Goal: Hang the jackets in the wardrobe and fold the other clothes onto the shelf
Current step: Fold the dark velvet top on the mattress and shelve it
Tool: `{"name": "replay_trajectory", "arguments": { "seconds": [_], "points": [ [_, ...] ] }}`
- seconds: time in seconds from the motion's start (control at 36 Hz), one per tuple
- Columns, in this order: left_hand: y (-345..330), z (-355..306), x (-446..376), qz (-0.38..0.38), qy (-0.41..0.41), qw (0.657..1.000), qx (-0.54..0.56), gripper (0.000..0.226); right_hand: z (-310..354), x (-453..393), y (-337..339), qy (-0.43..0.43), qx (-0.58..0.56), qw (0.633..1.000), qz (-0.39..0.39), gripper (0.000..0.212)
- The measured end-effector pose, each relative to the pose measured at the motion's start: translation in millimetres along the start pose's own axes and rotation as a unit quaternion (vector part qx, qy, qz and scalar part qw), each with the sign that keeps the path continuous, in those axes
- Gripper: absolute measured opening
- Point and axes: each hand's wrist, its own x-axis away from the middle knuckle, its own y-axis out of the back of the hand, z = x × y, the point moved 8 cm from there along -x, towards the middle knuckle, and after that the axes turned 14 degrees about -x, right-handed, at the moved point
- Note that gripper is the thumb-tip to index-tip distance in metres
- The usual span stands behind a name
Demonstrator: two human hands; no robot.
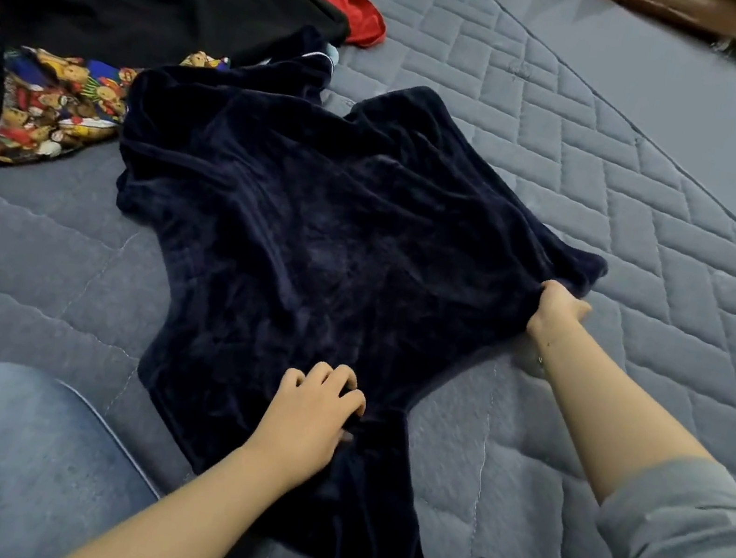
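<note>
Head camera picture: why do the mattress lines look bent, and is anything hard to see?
In the head view, the wide lens bows the quilted mattress edge; lighting is soft, without glare; the dark velvet garment swallows fold detail; the right hand and left hand gripping it look slightly soft.

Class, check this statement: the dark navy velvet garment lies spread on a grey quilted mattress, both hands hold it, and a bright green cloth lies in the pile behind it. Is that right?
One detail is wrong: the bright cloth in the pile is red, not green, as the head view shows. The rest stands: the navy velvet garment lies spread on the grey quilted mattress, and the left hand and right hand both hold it.
</note>
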Motion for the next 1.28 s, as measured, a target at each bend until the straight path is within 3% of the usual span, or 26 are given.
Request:
{"name": "replay_trajectory", "arguments": {
  "seconds": [0.08,0.14,0.25,0.36,0.44,0.5,0.58,0.64,0.72,0.81,0.83,0.89,0.92,0.97,1.03,1.08,1.14,1.19,1.28],
  "points": [
    [-1.5,1.7,-4.8,0.000,-0.030,0.998,0.050,0.018,5.3,-4.6,-7.7,0.015,0.059,0.998,-0.008,0.061],
    [3.1,14.7,-9.4,0.023,-0.031,0.985,0.168,0.008,11.6,-5.8,-20.7,0.027,0.073,0.997,0.008,0.057],
    [20.8,51.9,-28.2,0.084,0.009,0.911,0.403,0.019,29.6,-3.2,-53.3,0.004,0.037,0.999,0.011,0.053],
    [48.6,93.7,-65.1,0.063,0.058,0.852,0.516,0.024,42.7,8.9,-112.9,-0.024,-0.029,0.987,0.153,0.042],
    [51.5,138.5,-86.3,0.030,0.160,0.811,0.562,0.015,35.7,30.4,-148.7,-0.081,-0.028,0.951,0.298,0.048],
    [45.0,169.7,-86.4,-0.019,0.243,0.794,0.557,0.011,27.3,42.2,-156.4,-0.097,0.000,0.935,0.341,0.049],
    [29.8,197.9,-65.0,-0.042,0.332,0.831,0.444,0.020,21.1,50.0,-151.5,-0.048,0.010,0.937,0.346,0.047],
    [24.8,200.1,-45.2,-0.047,0.334,0.864,0.374,0.035,21.3,53.6,-133.4,0.015,0.000,0.950,0.312,0.045],
    [26.0,189.4,-10.7,-0.081,0.314,0.876,0.358,0.035,6.9,61.5,-93.5,0.075,0.001,0.967,0.244,0.041],
    [25.8,178.7,19.3,-0.067,0.307,0.868,0.383,0.039,-46.8,77.6,-61.0,-0.008,0.042,0.969,0.242,0.026],
    [25.9,174.9,26.3,-0.042,0.300,0.867,0.396,0.051,-66.1,85.8,-53.7,-0.038,0.069,0.962,0.262,0.019],
    [19.5,164.3,36.8,0.065,0.275,0.878,0.387,0.099,-93.3,101.6,-44.6,-0.050,0.129,0.942,0.306,0.013],
    [13.5,158.6,42.2,0.136,0.262,0.891,0.344,0.119,-100.4,108.0,-42.8,-0.036,0.146,0.934,0.324,0.013],
    [4.2,152.5,51.9,0.233,0.250,0.916,0.212,0.132,-106.6,121.4,-45.5,-0.001,0.159,0.922,0.353,0.018],
    [4.2,152.0,49.5,0.225,0.252,0.935,0.104,0.116,-112.0,137.1,-52.9,0.001,0.163,0.907,0.388,0.026],
    [12.4,154.9,41.0,0.172,0.264,0.946,0.073,0.072,-119.5,150.7,-59.5,-0.015,0.169,0.893,0.417,0.044],
    [19.9,163.2,35.5,0.131,0.288,0.942,0.107,0.028,-125.4,160.7,-62.8,-0.014,0.199,0.882,0.428,0.058],
    [21.2,178.3,35.4,0.103,0.341,0.908,0.221,0.008,-128.4,166.1,-65.0,-0.009,0.211,0.881,0.423,0.057],
    [17.3,206.3,49.3,0.071,0.428,0.825,0.363,0.018,-126.9,165.8,-68.4,0.000,0.189,0.899,0.395,0.046]
  ]
}}
